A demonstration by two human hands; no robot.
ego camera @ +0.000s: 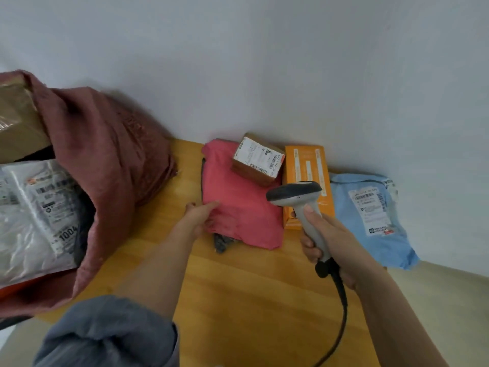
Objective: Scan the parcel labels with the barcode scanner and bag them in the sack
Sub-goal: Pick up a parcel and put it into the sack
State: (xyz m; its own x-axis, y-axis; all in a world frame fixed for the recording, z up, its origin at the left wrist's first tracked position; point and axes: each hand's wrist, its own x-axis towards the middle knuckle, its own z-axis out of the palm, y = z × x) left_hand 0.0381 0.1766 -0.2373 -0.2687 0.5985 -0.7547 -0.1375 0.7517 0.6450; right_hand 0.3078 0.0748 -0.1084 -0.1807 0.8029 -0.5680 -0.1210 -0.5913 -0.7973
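Note:
My right hand (326, 234) grips the handle of a grey barcode scanner (304, 205), its dark head over the orange box (307, 168). My left hand (199, 215) pinches the near left edge of a pink soft parcel (238, 207) lying on the wooden table (238, 300). A small brown box (258, 161) with a white label rests on the pink parcel's far end. A blue soft parcel (370, 221) with a label lies at the right. The dark red sack (105, 165) stands open at the left, holding a clear bagged parcel (34, 215) and a brown carton (18, 123).
The scanner's black cable (341, 313) runs down toward the frame's bottom edge. A white wall (264, 62) rises directly behind the parcels. The table's right edge drops off beside the blue parcel. A grey sleeve (105, 332) covers my left upper arm.

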